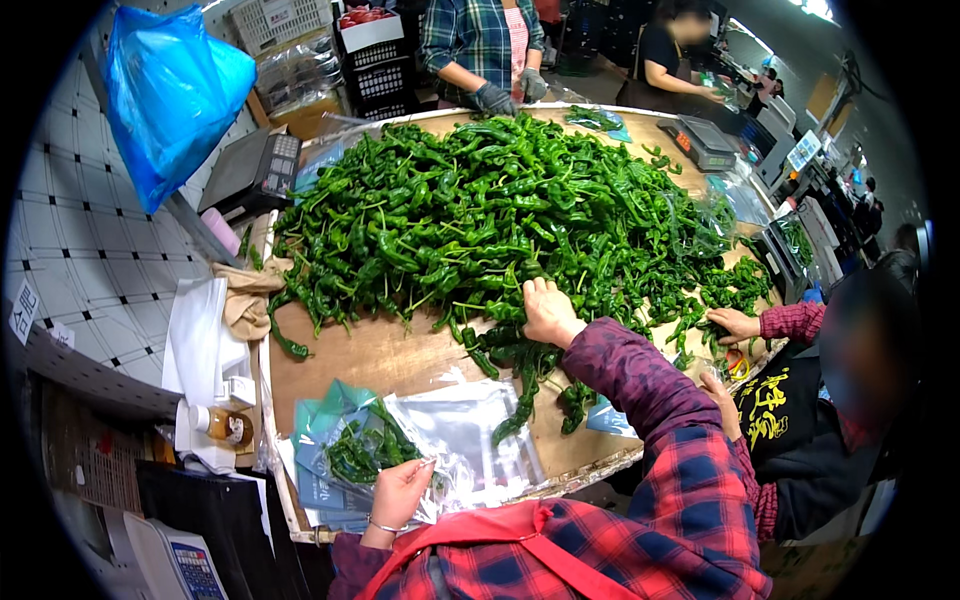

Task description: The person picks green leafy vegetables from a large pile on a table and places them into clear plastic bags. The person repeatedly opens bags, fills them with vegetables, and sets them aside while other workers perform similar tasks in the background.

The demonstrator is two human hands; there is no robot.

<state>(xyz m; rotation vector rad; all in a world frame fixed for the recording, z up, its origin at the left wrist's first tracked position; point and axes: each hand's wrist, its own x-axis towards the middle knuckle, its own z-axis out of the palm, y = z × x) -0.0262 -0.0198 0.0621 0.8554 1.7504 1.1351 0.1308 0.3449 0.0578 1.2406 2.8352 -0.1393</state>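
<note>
A large heap of green peppers (480,217) covers much of a wooden table (337,360). My right hand (549,311) lies on the heap's near edge with its fingers curled among the peppers; whether it grips any is hidden. Near the table's front edge, my left hand (401,484) pinches the edge of a clear plastic bag (439,476). Some green peppers (367,450) lie in clear and blue plastic beside that hand. Flat clear plastic bags (472,427) are spread between my two hands, and several loose peppers (529,382) hang down towards them from the heap.
A co-worker's hands (733,325) touch peppers at the right. Across the table, another person wears grey gloves (495,99). Digital scales (701,142) stand at the back right and back left. A blue plastic bag (176,97) hangs upper left; a jar (221,426) stands beside the table.
</note>
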